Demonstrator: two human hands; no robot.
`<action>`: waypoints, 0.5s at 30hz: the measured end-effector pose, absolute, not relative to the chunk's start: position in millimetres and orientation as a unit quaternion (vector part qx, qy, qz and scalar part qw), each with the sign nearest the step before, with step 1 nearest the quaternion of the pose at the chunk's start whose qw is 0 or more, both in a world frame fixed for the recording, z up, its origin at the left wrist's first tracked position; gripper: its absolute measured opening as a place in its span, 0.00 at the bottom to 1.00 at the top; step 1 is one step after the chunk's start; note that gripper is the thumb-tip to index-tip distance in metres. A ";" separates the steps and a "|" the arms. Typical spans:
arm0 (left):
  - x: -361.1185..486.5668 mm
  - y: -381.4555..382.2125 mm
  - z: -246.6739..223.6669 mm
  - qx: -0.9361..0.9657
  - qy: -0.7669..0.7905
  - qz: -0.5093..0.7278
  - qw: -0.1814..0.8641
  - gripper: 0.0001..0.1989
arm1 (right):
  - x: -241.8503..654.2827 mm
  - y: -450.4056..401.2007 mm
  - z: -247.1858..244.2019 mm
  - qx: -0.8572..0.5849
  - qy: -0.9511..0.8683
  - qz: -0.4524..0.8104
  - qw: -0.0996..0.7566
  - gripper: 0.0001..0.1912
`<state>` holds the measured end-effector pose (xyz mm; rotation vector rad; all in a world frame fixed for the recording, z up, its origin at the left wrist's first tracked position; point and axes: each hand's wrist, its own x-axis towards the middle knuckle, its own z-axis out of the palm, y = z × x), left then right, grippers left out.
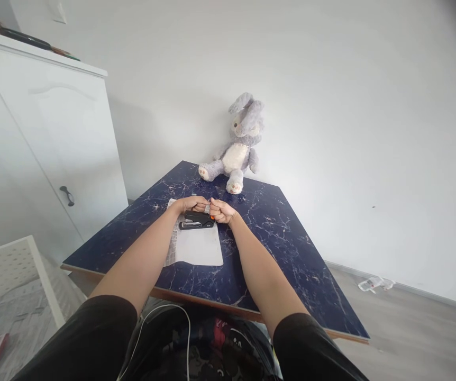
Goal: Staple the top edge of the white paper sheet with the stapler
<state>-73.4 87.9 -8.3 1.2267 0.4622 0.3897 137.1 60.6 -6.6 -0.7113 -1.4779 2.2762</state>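
A black stapler [196, 225] lies on a white sheet of paper [199, 250], its open side facing left. Just beyond it, my left hand [193, 203] is closed, fingers curled in a pinch. My right hand [222, 211] is closed too, with its fingertips almost meeting those of the left. Whatever is pinched between them is too small to make out. A small orange spot shows at the stapler's right end, beside my right fingers. Under the sheet's left side runs a grey-and-white patterned strip [171, 254].
A grey plush rabbit [236, 156] sits against the wall at the back of the dark blue marbled table [279, 259]. To the left stand a white cabinet [53, 137] and a white perforated bin [33, 264]. A white cable [189, 333] hangs over my lap.
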 end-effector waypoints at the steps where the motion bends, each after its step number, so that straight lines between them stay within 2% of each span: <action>1: -73.4 87.6 -8.0 0.567 0.210 0.180 0.776 0.31 | 137.6 61.5 -7.0 -0.247 -0.520 0.802 0.161 0.31; 15: -73.0 88.3 -1.3 0.558 0.174 0.133 0.801 0.34 | 140.5 67.1 -11.2 -0.236 -0.510 0.813 0.152 0.28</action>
